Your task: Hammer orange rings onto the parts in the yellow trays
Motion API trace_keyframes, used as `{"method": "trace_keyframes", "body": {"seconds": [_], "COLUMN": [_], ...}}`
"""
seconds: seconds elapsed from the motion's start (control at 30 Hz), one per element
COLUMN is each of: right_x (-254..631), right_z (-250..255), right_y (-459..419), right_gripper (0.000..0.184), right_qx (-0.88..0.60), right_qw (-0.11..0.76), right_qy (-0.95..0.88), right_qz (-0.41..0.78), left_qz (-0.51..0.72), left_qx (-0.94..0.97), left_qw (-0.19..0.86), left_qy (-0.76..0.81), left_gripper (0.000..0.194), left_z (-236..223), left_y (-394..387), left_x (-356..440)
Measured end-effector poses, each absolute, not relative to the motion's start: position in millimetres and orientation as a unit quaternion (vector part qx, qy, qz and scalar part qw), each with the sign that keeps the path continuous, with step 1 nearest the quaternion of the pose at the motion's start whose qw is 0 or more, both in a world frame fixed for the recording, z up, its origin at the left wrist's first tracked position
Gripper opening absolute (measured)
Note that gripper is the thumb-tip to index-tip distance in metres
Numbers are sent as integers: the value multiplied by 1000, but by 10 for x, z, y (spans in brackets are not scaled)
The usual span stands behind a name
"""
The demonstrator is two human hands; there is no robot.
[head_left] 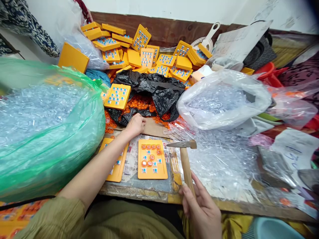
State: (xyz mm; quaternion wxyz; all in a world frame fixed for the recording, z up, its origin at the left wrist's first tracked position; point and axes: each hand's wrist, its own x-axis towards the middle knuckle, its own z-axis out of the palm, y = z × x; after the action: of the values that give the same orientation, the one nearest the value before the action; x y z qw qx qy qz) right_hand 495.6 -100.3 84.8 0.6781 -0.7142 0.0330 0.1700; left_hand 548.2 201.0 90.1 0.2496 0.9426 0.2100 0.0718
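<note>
A hammer (184,159) with a wooden handle and a pointed metal head is gripped upright in my right hand (199,207), near the table's front edge. My left hand (136,124) reaches to the opening of a black plastic bag (166,89) full of small orange rings (139,103). Its fingers are curled together, and whatever they hold is hidden. Between my hands lies a flat yellow plate (152,172), with orange rings on some of its blue-centred spots and other spots bare. A second yellow plate (116,174) is partly covered by my left forearm.
Clear plastic pieces fill a green bag (82,149) at left and a white bag (224,113) at right. More clear pieces (224,159) are heaped on the table's right side. Yellow plates (134,58) pile up against the wall. A light-blue basin (274,229) sits below the table edge.
</note>
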Motion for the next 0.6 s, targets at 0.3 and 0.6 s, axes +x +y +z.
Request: {"method": "trace_keyframes", "body": {"seconds": [0.3,0.6], "right_x": [4956,5003], "right_z": [736,761], "right_y": [-1342,-1515], "right_gripper": [48,49], "right_qx": [-815,-823], "right_qw": [560,424], "right_qy": [-74,-374], "right_qz": [128,61], "left_qz": [157,209], "left_qx": [932,919], "left_qw": [311,321], "left_qy": [104,90], "left_gripper": [37,55], "left_z": [1123,871], "left_y": [1231,827], "left_x": [4735,4430]}}
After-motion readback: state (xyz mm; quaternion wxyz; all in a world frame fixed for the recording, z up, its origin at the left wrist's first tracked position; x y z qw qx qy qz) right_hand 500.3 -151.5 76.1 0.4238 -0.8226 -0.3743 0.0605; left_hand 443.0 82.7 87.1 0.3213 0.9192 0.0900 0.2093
